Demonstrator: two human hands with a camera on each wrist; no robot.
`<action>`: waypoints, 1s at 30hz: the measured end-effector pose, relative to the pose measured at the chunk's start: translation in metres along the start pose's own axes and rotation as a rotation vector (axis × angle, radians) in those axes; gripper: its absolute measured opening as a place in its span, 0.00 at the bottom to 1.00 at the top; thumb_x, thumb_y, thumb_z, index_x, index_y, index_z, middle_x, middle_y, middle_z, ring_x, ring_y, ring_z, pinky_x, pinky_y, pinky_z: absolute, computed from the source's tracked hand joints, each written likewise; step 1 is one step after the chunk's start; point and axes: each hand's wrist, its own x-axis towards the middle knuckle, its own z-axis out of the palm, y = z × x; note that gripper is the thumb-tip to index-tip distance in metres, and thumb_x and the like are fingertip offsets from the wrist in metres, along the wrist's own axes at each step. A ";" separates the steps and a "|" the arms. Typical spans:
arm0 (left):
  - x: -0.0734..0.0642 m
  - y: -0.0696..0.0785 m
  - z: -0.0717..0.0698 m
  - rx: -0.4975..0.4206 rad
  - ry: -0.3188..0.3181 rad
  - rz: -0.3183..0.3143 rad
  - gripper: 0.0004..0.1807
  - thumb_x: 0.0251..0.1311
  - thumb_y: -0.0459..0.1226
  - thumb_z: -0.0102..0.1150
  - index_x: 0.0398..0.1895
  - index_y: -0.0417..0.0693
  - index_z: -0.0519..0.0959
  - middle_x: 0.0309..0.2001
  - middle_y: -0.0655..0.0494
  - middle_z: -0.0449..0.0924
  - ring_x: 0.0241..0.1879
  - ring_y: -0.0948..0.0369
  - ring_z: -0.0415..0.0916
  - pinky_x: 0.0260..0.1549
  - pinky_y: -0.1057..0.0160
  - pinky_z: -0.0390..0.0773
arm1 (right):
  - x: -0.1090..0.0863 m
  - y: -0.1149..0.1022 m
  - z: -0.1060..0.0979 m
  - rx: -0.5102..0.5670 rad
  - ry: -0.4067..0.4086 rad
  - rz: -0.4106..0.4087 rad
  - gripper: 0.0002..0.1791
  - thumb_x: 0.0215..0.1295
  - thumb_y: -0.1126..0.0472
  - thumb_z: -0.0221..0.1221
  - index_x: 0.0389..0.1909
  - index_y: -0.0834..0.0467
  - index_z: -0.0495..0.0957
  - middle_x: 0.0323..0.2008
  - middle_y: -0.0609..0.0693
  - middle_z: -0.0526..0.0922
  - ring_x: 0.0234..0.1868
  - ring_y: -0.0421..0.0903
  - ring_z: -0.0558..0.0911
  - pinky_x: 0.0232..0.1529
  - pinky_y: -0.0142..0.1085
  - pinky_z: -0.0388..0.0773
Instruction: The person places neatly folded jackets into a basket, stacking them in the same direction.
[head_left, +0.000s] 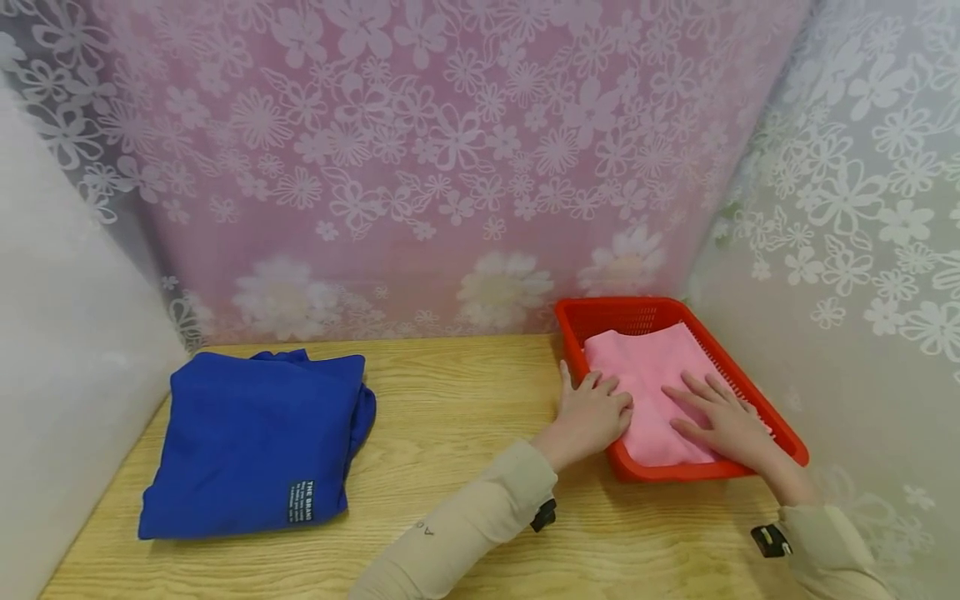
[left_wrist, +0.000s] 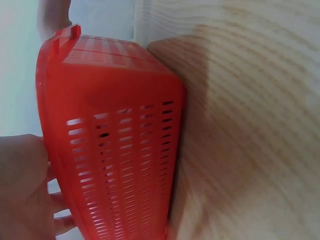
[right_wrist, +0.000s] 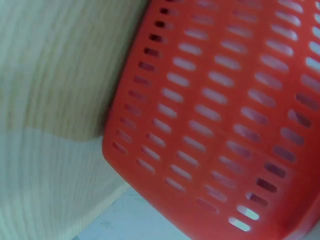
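Observation:
A folded pink cloth lies inside a red plastic basket at the right of the table. My left hand rests over the basket's left rim, its bent fingers touching the cloth's left edge. Flat on the right part of the cloth, my right hand presses with fingers spread. The left wrist view has the slotted side of the basket and part of the left hand above its rim. Only the slotted basket wall fills most of the right wrist view; the right hand is hidden there.
A folded blue garment with a dark printed label lies on the left of the wooden table. Floral curtains hang behind the table and along the right side, close to the basket. A pale sheet stands at the left.

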 end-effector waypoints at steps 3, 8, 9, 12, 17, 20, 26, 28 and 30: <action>-0.003 -0.001 0.002 0.012 0.067 0.012 0.14 0.76 0.54 0.47 0.54 0.78 0.82 0.60 0.71 0.77 0.68 0.61 0.66 0.71 0.32 0.49 | 0.002 -0.004 0.002 -0.034 0.213 -0.056 0.26 0.61 0.55 0.69 0.61 0.55 0.80 0.65 0.68 0.73 0.68 0.73 0.64 0.59 0.78 0.57; -0.008 -0.005 -0.001 0.012 0.218 0.036 0.13 0.75 0.55 0.49 0.50 0.74 0.84 0.52 0.71 0.81 0.61 0.64 0.71 0.71 0.39 0.56 | 0.006 -0.024 -0.002 -0.027 0.536 -0.154 0.20 0.54 0.69 0.72 0.50 0.56 0.86 0.50 0.61 0.86 0.53 0.63 0.80 0.58 0.42 0.76; -0.010 -0.007 -0.003 0.017 0.257 0.044 0.13 0.74 0.54 0.50 0.49 0.74 0.84 0.51 0.71 0.82 0.58 0.65 0.73 0.70 0.43 0.59 | 0.006 -0.031 -0.004 -0.013 0.557 -0.163 0.20 0.54 0.70 0.72 0.50 0.56 0.86 0.49 0.59 0.86 0.51 0.62 0.82 0.57 0.32 0.75; -0.017 -0.017 -0.010 0.043 0.390 0.082 0.11 0.74 0.53 0.52 0.46 0.73 0.85 0.45 0.73 0.84 0.50 0.67 0.78 0.64 0.55 0.68 | 0.009 -0.060 -0.010 0.003 0.592 -0.174 0.21 0.54 0.71 0.72 0.49 0.55 0.87 0.47 0.56 0.88 0.49 0.58 0.84 0.49 0.20 0.71; -0.033 -0.042 -0.020 0.061 0.557 0.130 0.09 0.73 0.49 0.55 0.42 0.68 0.86 0.39 0.72 0.86 0.42 0.67 0.81 0.56 0.62 0.73 | 0.016 -0.106 -0.014 0.012 0.664 -0.213 0.19 0.55 0.69 0.72 0.48 0.54 0.88 0.43 0.56 0.89 0.43 0.57 0.85 0.38 0.42 0.79; -0.043 -0.060 -0.025 0.041 0.593 0.129 0.09 0.73 0.48 0.56 0.41 0.65 0.86 0.38 0.69 0.86 0.43 0.65 0.82 0.55 0.61 0.76 | 0.022 -0.127 -0.012 0.034 0.699 -0.248 0.18 0.54 0.68 0.73 0.48 0.54 0.88 0.41 0.55 0.89 0.43 0.57 0.85 0.38 0.47 0.78; -0.069 -0.099 -0.031 -0.021 0.602 0.094 0.08 0.72 0.46 0.57 0.43 0.63 0.86 0.41 0.66 0.87 0.44 0.62 0.83 0.56 0.56 0.76 | 0.037 -0.164 0.002 0.119 0.706 -0.308 0.17 0.55 0.69 0.72 0.47 0.55 0.88 0.43 0.53 0.89 0.47 0.55 0.84 0.44 0.49 0.79; -0.080 -0.114 -0.034 -0.022 0.605 0.072 0.08 0.72 0.46 0.58 0.43 0.62 0.87 0.42 0.65 0.88 0.44 0.62 0.83 0.56 0.55 0.76 | 0.043 -0.177 0.008 0.141 0.682 -0.329 0.16 0.57 0.69 0.72 0.47 0.55 0.88 0.43 0.52 0.89 0.47 0.54 0.84 0.45 0.49 0.80; -0.092 -0.129 -0.037 -0.021 0.605 0.041 0.07 0.71 0.45 0.60 0.44 0.62 0.87 0.42 0.65 0.88 0.43 0.61 0.83 0.56 0.54 0.76 | 0.048 -0.188 0.014 0.149 0.652 -0.346 0.16 0.57 0.68 0.72 0.47 0.55 0.87 0.43 0.53 0.88 0.45 0.54 0.83 0.44 0.49 0.81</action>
